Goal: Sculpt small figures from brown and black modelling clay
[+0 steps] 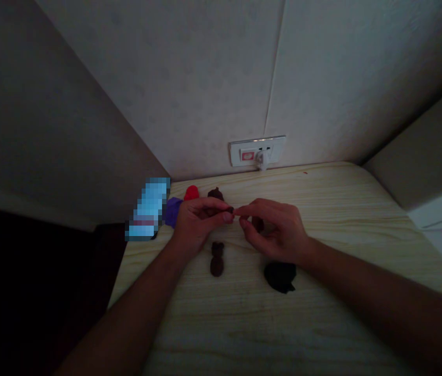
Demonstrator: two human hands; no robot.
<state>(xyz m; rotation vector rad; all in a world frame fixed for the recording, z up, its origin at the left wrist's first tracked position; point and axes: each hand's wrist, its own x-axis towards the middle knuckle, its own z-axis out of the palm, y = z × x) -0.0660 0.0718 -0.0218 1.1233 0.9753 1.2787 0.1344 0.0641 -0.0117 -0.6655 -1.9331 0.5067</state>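
Note:
My left hand [195, 222] and my right hand [277, 230] meet fingertip to fingertip above a pale wooden tabletop [342, 219]. Both pinch a tiny dark bit of clay [230, 210] between thumb and fingers. Just below the hands a small brown clay figure [217, 258] lies on the table. A black lump [280, 277] sits under my right wrist. A further dark piece [258, 223] shows behind my right fingers.
Lumps of purple [172, 211], red [191, 192] and dark brown clay [215, 194] sit at the table's back edge beside a blurred blue object [148, 209]. A wall socket [257, 150] with a plug is behind. The room is dim; left of the table is dark.

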